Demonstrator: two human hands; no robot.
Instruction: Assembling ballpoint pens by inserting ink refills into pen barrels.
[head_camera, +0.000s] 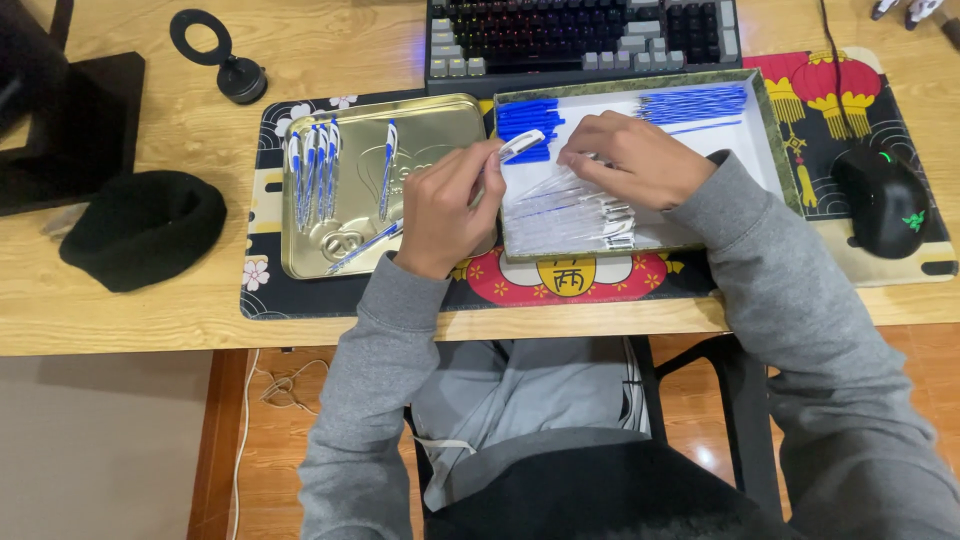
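Note:
My left hand (445, 205) grips a clear pen barrel (515, 148) with a white tip, held over the seam between a gold metal tin lid (440, 115) and a green-rimmed white tray (775, 130). My right hand (635, 160) rests fingers-down inside the tray on a heap of clear pen barrels (570, 215); whether it grips one I cannot tell. Blue pen caps (525, 122) lie at the tray's top left, thin blue refills (695, 103) at its top right. Several assembled blue-and-white pens (312, 170) lie in the gold tin.
A dark keyboard (580, 35) sits behind the tray, on a patterned desk mat (830, 90). A black mouse (885, 200) is at the right, a black knit hat (145, 228) at the left, a black ring-shaped stand (225, 60) behind the tin. The desk's front edge runs below.

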